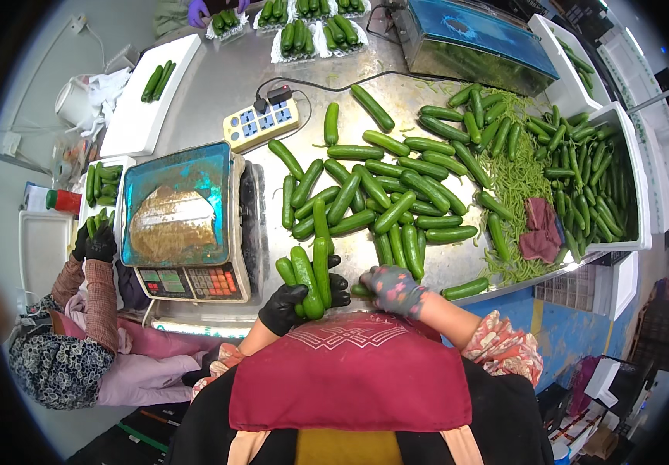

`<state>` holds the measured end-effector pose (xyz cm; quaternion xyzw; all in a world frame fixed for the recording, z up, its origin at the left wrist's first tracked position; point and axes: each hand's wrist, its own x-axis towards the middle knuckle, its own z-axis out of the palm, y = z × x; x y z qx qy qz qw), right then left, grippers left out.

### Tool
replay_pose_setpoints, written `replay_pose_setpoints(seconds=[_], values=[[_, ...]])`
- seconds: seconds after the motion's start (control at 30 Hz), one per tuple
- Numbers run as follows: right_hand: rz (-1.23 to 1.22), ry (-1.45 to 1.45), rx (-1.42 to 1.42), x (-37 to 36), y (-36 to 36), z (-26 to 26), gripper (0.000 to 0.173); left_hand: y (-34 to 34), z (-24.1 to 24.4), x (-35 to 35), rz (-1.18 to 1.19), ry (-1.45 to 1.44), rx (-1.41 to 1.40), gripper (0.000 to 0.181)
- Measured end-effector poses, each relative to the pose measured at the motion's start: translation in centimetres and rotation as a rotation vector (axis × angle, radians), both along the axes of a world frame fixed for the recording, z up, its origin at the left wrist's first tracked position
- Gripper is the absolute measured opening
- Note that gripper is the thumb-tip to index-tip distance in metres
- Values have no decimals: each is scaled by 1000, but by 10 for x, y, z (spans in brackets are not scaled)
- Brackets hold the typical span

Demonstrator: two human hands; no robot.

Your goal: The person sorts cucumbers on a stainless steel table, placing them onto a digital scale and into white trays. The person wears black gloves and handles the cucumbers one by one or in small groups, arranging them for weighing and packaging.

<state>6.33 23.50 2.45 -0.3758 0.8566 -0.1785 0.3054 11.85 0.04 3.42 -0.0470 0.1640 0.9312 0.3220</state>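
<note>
My left hand [283, 305], in a black glove, grips several cucumbers [306, 279] standing roughly upright in a bunch; its fingers show on the bunch's far side. Close to its right, my right hand [395, 289], in a grey glove with a pink floral pattern, has its fingers around a cucumber [361, 290], whose end sticks out to the left. Beyond both hands a loose pile of cucumbers [392, 212] lies on the metal table [218, 81]. One more cucumber [465, 289] lies at the table's near edge, right of my right hand.
Left stands a weighing scale [176, 212]; behind it, a power strip [261, 122]. At right are thin green peppers [520, 186], a maroon cloth [540, 231] and a foam box [643, 192] of cucumbers. A co-worker's gloved hands [97, 243] hold cucumbers at left. Filled trays [295, 57] stand at the back.
</note>
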Motion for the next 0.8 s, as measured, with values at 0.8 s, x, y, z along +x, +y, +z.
replay_pose_setpoints(seconds=[0.8], values=[[-1175,-852,-953,-103,89,-21,48,11,-15,-27,68,-15,-9,75]])
